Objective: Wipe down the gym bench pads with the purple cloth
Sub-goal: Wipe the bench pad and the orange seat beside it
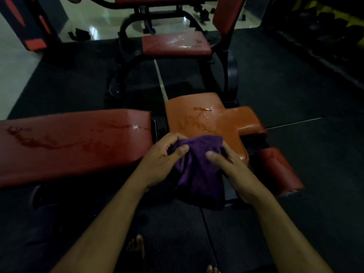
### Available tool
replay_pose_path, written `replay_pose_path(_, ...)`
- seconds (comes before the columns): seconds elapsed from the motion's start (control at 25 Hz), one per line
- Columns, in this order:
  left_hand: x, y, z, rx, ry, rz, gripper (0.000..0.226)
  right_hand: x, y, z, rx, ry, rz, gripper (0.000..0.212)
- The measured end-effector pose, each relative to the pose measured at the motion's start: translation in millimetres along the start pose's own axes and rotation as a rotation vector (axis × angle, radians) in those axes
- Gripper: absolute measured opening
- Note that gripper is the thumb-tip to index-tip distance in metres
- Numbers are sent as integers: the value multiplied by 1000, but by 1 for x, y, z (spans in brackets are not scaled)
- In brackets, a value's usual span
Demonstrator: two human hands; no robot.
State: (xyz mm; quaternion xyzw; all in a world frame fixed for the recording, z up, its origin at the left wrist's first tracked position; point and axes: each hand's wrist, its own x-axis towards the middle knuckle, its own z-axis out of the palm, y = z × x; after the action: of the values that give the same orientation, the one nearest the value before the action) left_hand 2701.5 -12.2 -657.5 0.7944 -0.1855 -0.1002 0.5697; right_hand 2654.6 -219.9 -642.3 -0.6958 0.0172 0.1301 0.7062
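A bunched purple terry cloth (pixel 199 166) is held by both hands at the near edge of the orange T-shaped vinyl seat pad (pixel 212 123), its upper part resting on that pad and its lower part hanging down in front of it. The left hand (pixel 163 160) is clamped on the cloth's left side, with the thumb pressed on top of the fabric and the fingers curled into it. The right hand (pixel 232 168) is closed on the cloth's right side, thumb on top; the remaining fingers are hidden behind the fabric. The two hands are set close together, separated only by the cloth.

Streaks and droplets of liquid are seen on the orange seat pad. A long dark-red vinyl back pad (pixel 69 144) is located just left of the seat pad, also marked with wet trails. A dark-red cylindrical roller pad (pixel 279 172) is located to the lower right. A second red seat pad (pixel 175 45) on a black curved steel frame (pixel 126 75) is positioned farther back, wet patches being visible on it. Black rubber floor matting (pixel 295 194) is laid beneath the equipment
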Motion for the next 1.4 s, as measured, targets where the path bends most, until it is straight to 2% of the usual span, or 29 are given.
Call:
replay_pose_path(0.08, 4, 2, -8, 14, -15, -6, 15, 5, -1, 7, -62, 34, -35, 35)
replay_pose_path(0.2, 3, -8, -24, 24, -37, -17, 20, 9, -5, 15, 105, 82, 2, 26)
replay_pose_path(0.28, -3, -12, -35, -84, -21, -24, 34, 8, -6, 18, 228, 80, 78, 30)
replay_pose_path(0.4, -8, -12, -42, -303, 10, -38, 56, 9, -8, 25, 264, 119, 97, 32)
replay_pose_path(0.44, -9, -11, -40, -277, 74, -38, 60, 10, -8, 28, 254, 160, 79, 29)
replay_pose_path(0.52, -10, -11, -31, -6, 255, -47, 54, 14, -12, 31, 214, 321, 74, 26)
replay_pose_path(0.56, -12, -8, -28, 107, 277, -73, 53, 17, -12, 28, 209, 415, 79, 27)
replay_pose_path(0.6, -14, -4, -26, 133, 201, -138, 57, 20, -12, 25, 214, 491, 88, 28)
replay_pose_path(0.68, -18, -2, -25, 48, -89, -265, 74, 27, -10, 20, 208, 578, 106, 29)
replay_pose_path(0.76, -21, -6, -28, 88, -275, -190, 98, 32, -6, 16, 136, 628, 135, 35)
replay_pose_path(0.8, -22, -9, -30, 139, -291, -113, 100, 33, -4, 16, 100, 651, 133, 42)
replay_pose_path(0.84, -21, -10, -30, 184, -243, -31, 91, 32, -2, 16, 83, 658, 117, 45)
replay_pose_path(0.92, -17, -11, -34, 202, -22, 67, 59, 30, 3, 22, 113, 580, 56, 38)
replay_pose_path(1.04, -15, -12, -43, 198, 226, 94, 34, 27, 4, 33, 120, 389, -7, 34)
replay_pose_path(1.12, -15, -11, -48, 163, 280, 73, 28, 21, 2, 30, -87, 252, -56, 39)
replay_pose_path(1.2, -18, -9, -51, 91, 291, 5, 20, 13, 0, 27, -614, 34, -96, 65)
replay_pose_path(1.28, -19, -6, -51, 28, 288, -62, 17, 13, 6, 31, -1058, -91, -169, 86)
replay_pose_path(1.32, -19, -5, -50, -19, 284, -100, 15, 14, 9, 37, -1121, -89, -241, 84)
replay_pose_path(1.36, -19, -3, -48, -76, 272, -134, 11, 15, 10, 43, -1059, -56, -321, 71)
replay_pose_path(1.4, -20, -1, -47, -133, 253, -162, 8, 17, 11, 46, -886, -3, -384, 50)
